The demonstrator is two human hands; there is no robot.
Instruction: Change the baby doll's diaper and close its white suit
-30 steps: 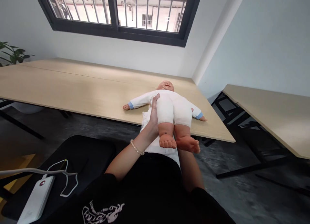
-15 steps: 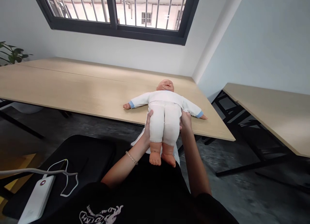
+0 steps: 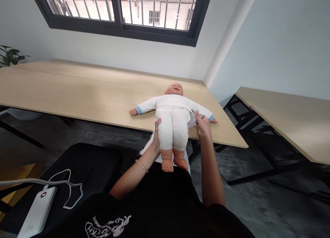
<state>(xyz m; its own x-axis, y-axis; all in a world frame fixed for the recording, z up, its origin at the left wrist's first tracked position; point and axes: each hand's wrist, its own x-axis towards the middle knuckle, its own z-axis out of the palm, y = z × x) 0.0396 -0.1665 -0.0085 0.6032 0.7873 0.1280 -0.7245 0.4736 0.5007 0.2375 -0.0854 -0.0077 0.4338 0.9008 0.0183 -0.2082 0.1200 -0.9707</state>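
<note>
A baby doll (image 3: 172, 124) in a white top with blue cuffs and white leggings lies face up at the table's front edge, its bare feet sticking out towards me. My left hand (image 3: 156, 136) grips the doll's thigh from the left side, with most fingers hidden beneath the leg. On the other side, my right hand (image 3: 203, 124) pinches a thin white cloth (image 3: 192, 121) stretched out from the doll's hip. More white fabric (image 3: 146, 147) hangs under the doll below the table edge; whether it is the same piece I cannot tell.
The doll rests on a long wooden table (image 3: 77, 90) below a barred window (image 3: 118, 25). To the right stands a second table (image 3: 291, 117). A black chair (image 3: 90, 169) at my left bears a white power bank (image 3: 38, 210) with a cable.
My right hand has come away from the doll's leg, moving slightly right and up, and now pulls white cloth outwards. My left hand keeps its hold.
</note>
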